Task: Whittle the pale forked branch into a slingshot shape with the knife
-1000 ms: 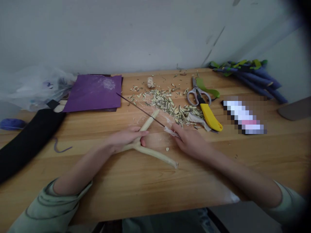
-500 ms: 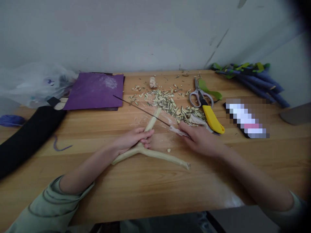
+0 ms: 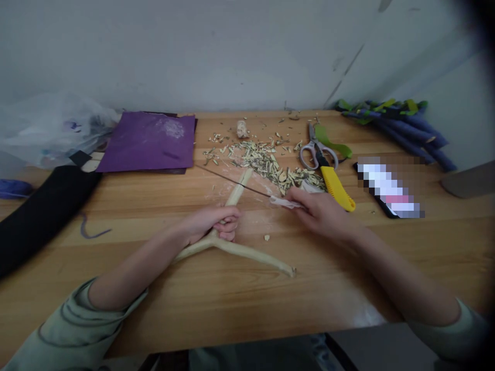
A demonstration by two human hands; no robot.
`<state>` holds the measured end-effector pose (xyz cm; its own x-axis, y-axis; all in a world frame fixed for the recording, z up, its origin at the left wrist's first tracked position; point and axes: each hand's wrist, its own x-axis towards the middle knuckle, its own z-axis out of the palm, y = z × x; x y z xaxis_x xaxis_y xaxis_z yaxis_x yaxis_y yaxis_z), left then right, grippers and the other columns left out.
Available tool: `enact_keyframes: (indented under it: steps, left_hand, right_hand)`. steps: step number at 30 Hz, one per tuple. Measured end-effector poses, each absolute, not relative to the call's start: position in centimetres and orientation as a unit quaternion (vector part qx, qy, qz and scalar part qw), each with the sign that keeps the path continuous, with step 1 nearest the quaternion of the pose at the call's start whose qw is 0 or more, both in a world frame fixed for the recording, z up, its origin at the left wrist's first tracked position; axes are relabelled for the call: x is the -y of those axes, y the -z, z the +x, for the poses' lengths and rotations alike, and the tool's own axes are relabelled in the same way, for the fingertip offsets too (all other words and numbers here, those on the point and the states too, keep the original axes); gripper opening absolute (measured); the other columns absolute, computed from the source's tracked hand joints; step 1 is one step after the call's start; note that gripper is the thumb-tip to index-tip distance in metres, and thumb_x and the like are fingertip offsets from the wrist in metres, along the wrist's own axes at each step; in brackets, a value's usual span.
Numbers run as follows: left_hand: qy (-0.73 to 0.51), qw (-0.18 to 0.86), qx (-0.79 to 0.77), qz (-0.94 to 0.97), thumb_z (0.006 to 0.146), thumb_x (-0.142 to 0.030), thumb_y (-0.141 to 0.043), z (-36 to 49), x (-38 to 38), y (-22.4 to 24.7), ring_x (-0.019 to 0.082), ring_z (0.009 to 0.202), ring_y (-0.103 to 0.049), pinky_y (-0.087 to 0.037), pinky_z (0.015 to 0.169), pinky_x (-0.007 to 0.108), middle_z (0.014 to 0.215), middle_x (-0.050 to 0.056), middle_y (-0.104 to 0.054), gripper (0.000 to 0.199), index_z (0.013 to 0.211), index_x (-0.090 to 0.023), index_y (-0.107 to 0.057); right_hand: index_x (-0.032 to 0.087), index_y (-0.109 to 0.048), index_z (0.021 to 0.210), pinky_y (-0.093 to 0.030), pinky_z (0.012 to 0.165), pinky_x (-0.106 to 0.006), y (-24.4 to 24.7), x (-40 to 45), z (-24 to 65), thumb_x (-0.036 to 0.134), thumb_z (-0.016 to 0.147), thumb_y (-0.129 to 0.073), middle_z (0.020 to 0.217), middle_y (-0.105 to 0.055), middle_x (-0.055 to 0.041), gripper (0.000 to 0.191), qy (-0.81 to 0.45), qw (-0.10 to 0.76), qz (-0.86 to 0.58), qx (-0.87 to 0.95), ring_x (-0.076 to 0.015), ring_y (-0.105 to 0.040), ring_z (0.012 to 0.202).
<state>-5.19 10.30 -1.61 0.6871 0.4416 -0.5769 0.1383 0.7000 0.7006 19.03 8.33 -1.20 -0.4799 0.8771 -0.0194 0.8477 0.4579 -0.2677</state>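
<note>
Forked stick (image 3: 214, 240), at or just above the table (image 3: 232, 309), directly before the person. Left hand (image 3: 217, 221): fingers curled closed round the stem, just beyond the fork. Right hand (image 3: 325, 214): fingers pinched closed on the white-wrapped handle (image 3: 284, 202) of a thin dark rod (image 3: 257, 191) lying across the stem near its end. Rod has slid rightward over the last half second; probably a return stroke, smoothing unfinished. Stem's long axis runs away, leaning right, end toward the shavings (image 3: 266, 164); two branches splay nearward, left and right.
</note>
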Motion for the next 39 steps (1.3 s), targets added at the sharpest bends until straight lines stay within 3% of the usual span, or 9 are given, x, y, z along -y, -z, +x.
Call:
enact_keyframes:
  steps: [7,12,18,25,31,39]
  left_hand:
    - [-0.102,0.814,-0.409,0.401,0.077,-0.027,-0.045,-4.8,-9.8,1.3,0.006,0.034,-0.027,-0.030,0.044,0.021,0.033,-0.008,-0.020,0.041,0.041,-0.019,-0.026]
    - [-0.122,0.818,-0.421,0.372,0.077,-0.028,-0.045,-5.2,-10.3,1.6,0.005,0.033,-0.021,-0.030,0.043,0.021,0.033,-0.009,-0.017,0.042,0.042,-0.020,-0.023]
    - [-0.110,0.829,-0.385,0.391,0.077,-0.025,-0.046,-4.7,-9.6,1.7,0.005,0.033,-0.027,-0.029,0.044,0.021,0.034,-0.009,-0.022,0.039,0.043,-0.019,-0.028]
    - [-0.066,0.809,-0.388,0.437,0.077,-0.026,-0.046,-4.1,-8.5,1.4,0.005,0.036,-0.032,-0.030,0.044,0.021,0.036,-0.007,-0.027,0.038,0.042,-0.018,-0.032]
    - [-0.109,0.809,-0.399,0.418,0.077,-0.027,-0.043,-4.2,-8.7,1.8,0.005,0.033,-0.030,-0.033,0.046,0.021,0.034,-0.008,-0.024,0.040,0.041,-0.019,-0.027]
    - [-0.095,0.826,-0.386,0.400,0.076,-0.025,-0.047,-4.1,-8.6,1.9,0.005,0.036,-0.033,-0.033,0.047,0.020,0.036,-0.008,-0.029,0.037,0.044,-0.019,-0.030]
  right_hand:
    - [0.019,-0.049,0.086,-0.026,0.051,-0.025,1.8,-7.9,17.4,0.018,0.075,-0.034,0.065,-0.057,-0.0020,0.019,-0.082,0.072,-0.526,0.844,-0.0157,-0.049,0.055]
    - [0.020,-0.048,0.079,-0.026,0.052,-0.023,1.5,-8.8,19.6,0.018,0.074,-0.036,0.062,-0.054,0.0004,0.013,-0.128,0.048,-0.478,0.868,-0.0135,-0.047,0.055]
    - [0.019,-0.050,0.089,-0.022,0.049,-0.024,1.5,-8.0,17.3,0.017,0.075,-0.035,0.063,-0.056,-0.0015,0.020,-0.054,0.050,-0.514,0.854,-0.0139,-0.046,0.052]
    - [0.020,-0.047,0.081,-0.028,0.053,-0.022,1.3,-8.4,19.7,0.018,0.076,-0.037,0.066,-0.055,-0.0001,0.011,-0.156,0.037,-0.384,0.909,-0.0127,-0.048,0.059]
    - [0.018,-0.050,0.100,-0.021,0.048,-0.025,1.9,-7.6,17.3,0.019,0.078,-0.035,0.059,-0.058,-0.0020,0.027,-0.013,-0.001,-0.490,0.872,-0.0147,-0.046,0.049]
    - [0.015,-0.045,0.116,-0.025,0.051,-0.025,1.2,-8.2,20.1,0.022,0.085,-0.031,0.065,-0.061,-0.0047,0.036,0.004,-0.041,-0.395,0.918,-0.0157,-0.052,0.056]
